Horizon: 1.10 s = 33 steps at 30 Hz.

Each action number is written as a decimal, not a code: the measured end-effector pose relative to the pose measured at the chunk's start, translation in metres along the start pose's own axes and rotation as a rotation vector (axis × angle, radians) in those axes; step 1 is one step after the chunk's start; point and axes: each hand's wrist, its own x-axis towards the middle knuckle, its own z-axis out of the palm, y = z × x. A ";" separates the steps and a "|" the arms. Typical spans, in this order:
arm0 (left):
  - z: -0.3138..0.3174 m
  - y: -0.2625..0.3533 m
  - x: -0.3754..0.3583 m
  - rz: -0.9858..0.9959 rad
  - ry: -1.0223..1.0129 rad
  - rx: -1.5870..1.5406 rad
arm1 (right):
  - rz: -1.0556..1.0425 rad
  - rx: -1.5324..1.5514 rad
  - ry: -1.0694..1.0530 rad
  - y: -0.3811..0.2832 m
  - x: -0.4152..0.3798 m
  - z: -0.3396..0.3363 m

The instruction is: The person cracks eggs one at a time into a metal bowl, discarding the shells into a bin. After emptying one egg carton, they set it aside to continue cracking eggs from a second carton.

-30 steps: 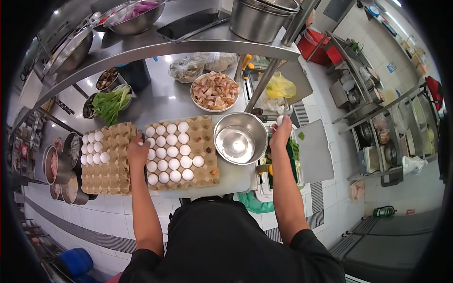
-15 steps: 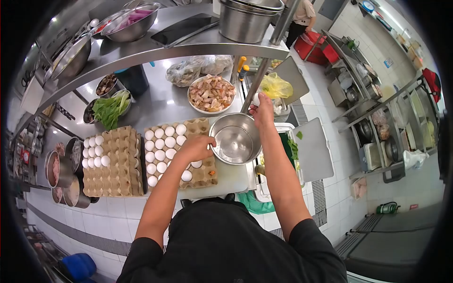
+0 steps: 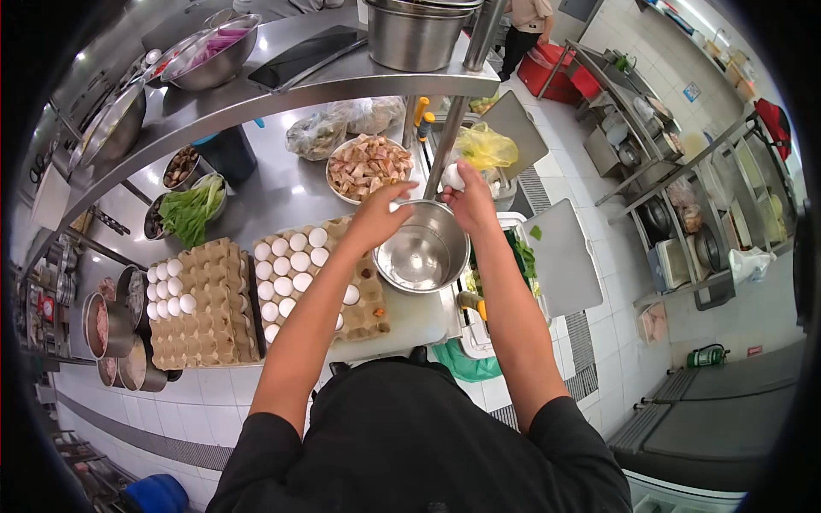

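A white egg (image 3: 452, 177) is in my right hand (image 3: 470, 202), its fingers curled round it just beyond the upper right rim of a metal pot (image 3: 421, 261). My left hand (image 3: 383, 218) hovers at the pot's upper left rim, thumb and fingers apart, with a small white patch showing between them. The pot stands on the counter and is shiny inside. Just past my left hand is a white bowl of chopped meat pieces (image 3: 368, 165). To the left, a cardboard egg tray (image 3: 369, 295) holds several white eggs (image 3: 282, 267), partly hidden by my left forearm.
A second stack of egg trays (image 3: 205, 333) stands farther left, near leafy greens (image 3: 192, 214). A metal shelf (image 3: 342, 88) crosses above the counter, its post (image 3: 446, 154) close to my right hand. Right of the pot are a yellow plastic bag (image 3: 486, 147) and a grey lid (image 3: 560, 265).
My left hand has let go of the pot's left rim and moved up and right, fingers opening. My right hand, still holding the egg, has shifted slightly left as the view moved.
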 end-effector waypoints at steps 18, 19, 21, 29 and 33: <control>0.011 -0.010 0.003 0.053 -0.150 0.100 | 0.283 -0.341 -0.406 0.028 -0.051 -0.015; 0.011 -0.012 0.001 0.108 -0.132 0.119 | 0.262 -0.403 -0.435 0.028 -0.052 -0.014; 0.008 -0.017 -0.002 0.161 -0.115 0.138 | 0.154 -0.633 -0.466 0.017 -0.055 -0.011; 0.028 0.015 0.007 0.368 -0.107 0.216 | 0.027 -0.527 -0.334 0.005 -0.064 -0.020; 0.059 0.051 0.019 0.190 -0.067 -0.004 | -0.219 -0.823 -0.077 -0.040 -0.070 -0.072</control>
